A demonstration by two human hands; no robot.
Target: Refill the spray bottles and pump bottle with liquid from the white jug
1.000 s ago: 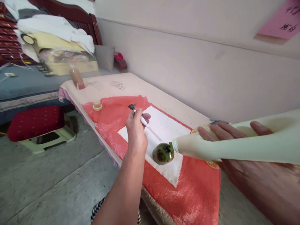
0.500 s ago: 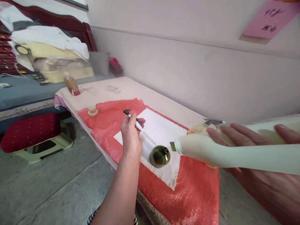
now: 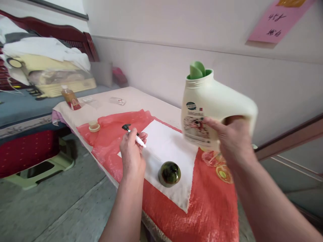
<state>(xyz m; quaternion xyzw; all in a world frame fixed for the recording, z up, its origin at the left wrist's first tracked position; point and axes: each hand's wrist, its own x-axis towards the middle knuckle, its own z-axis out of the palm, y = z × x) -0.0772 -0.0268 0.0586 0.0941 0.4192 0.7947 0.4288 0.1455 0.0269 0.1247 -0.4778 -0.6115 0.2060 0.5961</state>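
In my left hand (image 3: 133,148) is a pump dispenser top (image 3: 137,137) with a black head and a white body, its thin tube faint and blurred. My right hand (image 3: 233,134) grips the handle of a large cream detergent jug (image 3: 199,107). The jug is upright, uncapped, with a green spout in its mouth and a flower label. Below and between my hands, a round dark green bottle (image 3: 169,174) with an open neck stands on a white cloth (image 3: 161,134). The jug hangs in the air, up and to the right of this bottle.
Under the white cloth lies a red sheet (image 3: 212,201) on the table. Clear plastic items (image 3: 217,164) sit below the jug. A cream cap (image 3: 94,126) and an amber bottle (image 3: 71,98) stand at the left. A red-topped stool (image 3: 30,151) is beside the table, a wall behind it.
The jug has gone from lying tilted, spout toward the green bottle, to upright and higher. My left hand with the pump top has shifted slightly left and down in view.
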